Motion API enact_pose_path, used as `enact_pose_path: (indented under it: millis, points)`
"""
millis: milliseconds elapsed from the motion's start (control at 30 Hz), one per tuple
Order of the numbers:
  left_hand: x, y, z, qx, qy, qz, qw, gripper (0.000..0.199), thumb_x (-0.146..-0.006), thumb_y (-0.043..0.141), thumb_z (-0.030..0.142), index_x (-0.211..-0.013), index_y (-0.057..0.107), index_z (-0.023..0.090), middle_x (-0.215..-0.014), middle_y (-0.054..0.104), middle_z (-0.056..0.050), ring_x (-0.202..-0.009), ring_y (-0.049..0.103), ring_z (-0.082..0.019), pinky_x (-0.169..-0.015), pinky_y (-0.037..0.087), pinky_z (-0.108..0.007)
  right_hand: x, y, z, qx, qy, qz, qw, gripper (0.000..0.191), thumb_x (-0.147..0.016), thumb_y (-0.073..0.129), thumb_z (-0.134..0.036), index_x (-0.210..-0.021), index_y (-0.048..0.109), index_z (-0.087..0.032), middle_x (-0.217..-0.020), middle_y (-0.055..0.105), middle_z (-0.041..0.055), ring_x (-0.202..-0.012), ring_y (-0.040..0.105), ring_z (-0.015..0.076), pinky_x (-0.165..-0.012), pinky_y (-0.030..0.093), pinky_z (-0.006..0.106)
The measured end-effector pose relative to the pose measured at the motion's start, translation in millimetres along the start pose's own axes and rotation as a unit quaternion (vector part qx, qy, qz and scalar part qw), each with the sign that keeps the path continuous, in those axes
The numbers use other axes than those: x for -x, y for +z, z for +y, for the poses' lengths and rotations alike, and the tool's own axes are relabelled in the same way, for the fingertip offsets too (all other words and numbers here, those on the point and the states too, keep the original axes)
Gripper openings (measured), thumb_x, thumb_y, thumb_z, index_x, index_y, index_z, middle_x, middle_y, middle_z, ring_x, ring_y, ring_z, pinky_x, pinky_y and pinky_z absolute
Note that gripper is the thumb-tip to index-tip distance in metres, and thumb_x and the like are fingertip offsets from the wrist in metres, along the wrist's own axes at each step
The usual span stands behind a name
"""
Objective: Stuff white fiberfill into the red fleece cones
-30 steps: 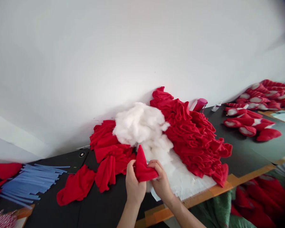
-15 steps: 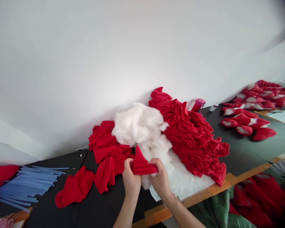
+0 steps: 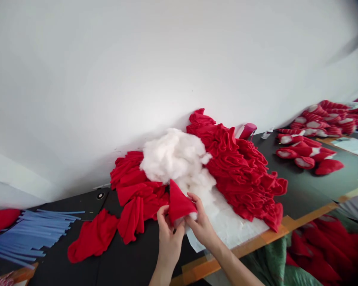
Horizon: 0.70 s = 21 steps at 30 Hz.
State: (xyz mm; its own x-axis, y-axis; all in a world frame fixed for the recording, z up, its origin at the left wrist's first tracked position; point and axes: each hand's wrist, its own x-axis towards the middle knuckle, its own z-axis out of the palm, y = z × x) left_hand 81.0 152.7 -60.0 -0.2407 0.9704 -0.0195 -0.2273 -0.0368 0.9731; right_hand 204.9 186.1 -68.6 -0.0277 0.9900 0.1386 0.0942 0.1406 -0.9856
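Note:
A small red fabric cone [image 3: 179, 201] points upward between my hands, with white stuffing showing at its open lower edge. My left hand [image 3: 170, 232] grips the cone's lower left side, thumb at the opening. On the right side, the fingers of my right hand [image 3: 202, 222] are closed round the edge beside the white tuft. Just behind lies a heap of white stuffing [image 3: 173, 155]. Red fabric pieces [image 3: 137, 198] lie to its left, and a larger pile of red fabric [image 3: 241, 171] rises to its right.
Blue strips [image 3: 32, 234] lie at the left on the black table [image 3: 83, 206]. White sheeting [image 3: 241, 234] reaches the taped front edge. Stuffed red pieces [image 3: 329, 167], striped ones [image 3: 334, 115] and a small bottle [image 3: 267, 133] are at the right, with a green bag [image 3: 274, 258] below.
The red piece has turned from a flattened, sideways-stretched shape to an upright, fuller cone. My fingers have shifted lower round its opening, and white stuffing now shows there.

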Motion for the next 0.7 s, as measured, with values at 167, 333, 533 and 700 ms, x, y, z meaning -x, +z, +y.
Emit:
enact_pose_path:
  millis: [167,333,533,700]
  points:
    - [-1.3,-6.5,-10.7,-0.033,0.021,0.048,0.998,0.034,-0.074,0.068,0.023,-0.103,0.053,0.020,-0.102,0.062,-0.010,-0.094,0.061,-0.025,-0.083,0.047,-0.036,5.8,-15.8,-14.1,-0.059,0.024,-0.110,0.992,0.032,-0.086,0.052,-0.030,-0.118,0.058,-0.025,-0.121,0.062,0.0079,-0.112,0.058,0.0247,-0.092,0.048,0.040]
    - [-4.1,2.1,-8.4,-0.161,0.115,0.045,0.979,0.017,-0.068,0.059,0.009,-0.081,0.061,0.021,-0.079,0.062,-0.004,-0.078,0.058,-0.023,-0.077,0.044,-0.032,-0.4,0.5,-0.5,0.072,0.027,0.075,0.994,0.018,-0.071,0.053,-0.016,-0.087,0.059,-0.020,-0.080,0.067,0.0040,-0.075,0.061,0.0198,-0.071,0.050,0.033]
    - [0.9,-1.8,-1.6,-0.037,0.002,-0.010,0.999,0.024,-0.077,0.060,0.023,-0.101,0.056,0.020,-0.094,0.063,-0.007,-0.087,0.061,-0.023,-0.078,0.048,-0.034,-1.3,2.5,-2.6,0.034,0.062,0.110,0.991,0.019,-0.068,0.051,-0.020,-0.086,0.055,-0.021,-0.069,0.059,-0.0004,-0.058,0.053,0.0155,-0.053,0.043,0.026]
    - [2.9,-10.4,-9.2,-0.055,0.015,0.003,0.998,0.042,-0.070,0.065,0.020,-0.110,0.053,0.020,-0.109,0.061,-0.011,-0.101,0.059,-0.028,-0.087,0.046,-0.040,9.7,10.0,-12.2,-0.124,0.131,0.050,0.982,0.025,-0.068,0.055,-0.023,-0.092,0.050,-0.021,-0.079,0.058,-0.0014,-0.061,0.055,0.0133,-0.051,0.043,0.023]
